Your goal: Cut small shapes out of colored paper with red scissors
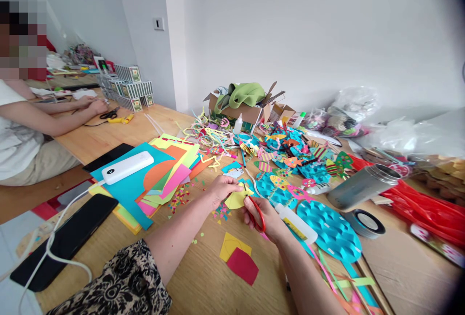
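Note:
My left hand [222, 190] pinches a yellow paper piece [236, 200] by its upper edge, above the middle of the wooden table. In my right hand [263, 216] is a pair of red-handled scissors [260, 214], fingers closed round the handles and the blades up against the paper. The blades are mostly hidden by the paper and fingers. Below my hands lie a yellow paper square [232, 243] with a curved line drawn on it and a dark red paper piece [244, 266] overlapping it. Small coloured paper scraps [179, 198] are scattered left of my left hand.
Coloured paper sheets [174, 160] hold a white power bank [128, 167], cabled near a black phone [65, 240]. Decorated paper fish [281, 182], a glue bottle [298, 225], a blue egg-tray disc [329, 230] and a metal flask [363, 187] crowd the right. Another person's hands [92, 104] are far left.

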